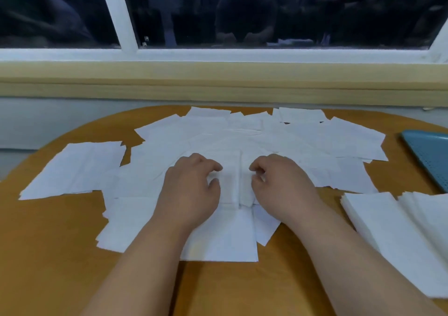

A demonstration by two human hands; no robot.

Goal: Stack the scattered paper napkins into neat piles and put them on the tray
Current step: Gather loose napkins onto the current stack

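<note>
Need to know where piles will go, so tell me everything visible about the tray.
The tray is teal-blue, plastic-looking, with a raised rounded rim and a dotted floor. It lies flat on the table at the far right, mostly cut off by the frame edge. Nothing lies on its visible part; a stacked pile sits nearer.

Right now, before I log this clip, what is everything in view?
scattered paper napkins: many, white, overlapping across the table's middle
napkin piles: two, white, on the table's near right
tray: one, blue, far right, cut off by the frame
table: one, orange-brown, rounded
window: one, white frame, dark glass, behind
ledge: one, pale wood, under the window
left hand: fingers curled, on central napkins
right hand: likewise; grip unclear
</note>
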